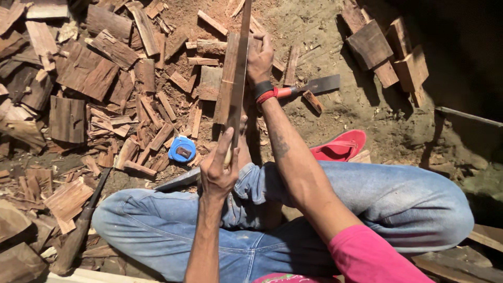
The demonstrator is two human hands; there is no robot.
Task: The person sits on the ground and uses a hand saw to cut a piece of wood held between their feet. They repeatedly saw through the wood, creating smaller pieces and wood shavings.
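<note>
A single camera, worn on the person's head, looks steeply down and slightly forward over the crossed legs in blue jeans (272, 220) to the dirt floor (335, 68). It sits close: the forearms fill the lower middle, and both hands fall near the centre. With only this one view, nothing is shared with another

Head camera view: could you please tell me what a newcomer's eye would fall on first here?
First, the long wooden strip running up the middle, with the left hand at its near end and the right hand gripping farther up. Next, the heap of wood offcuts covering the ground to the left, with a blue tape measure at its edge. A red sandal lies right of the arm, above the jeans.
</note>
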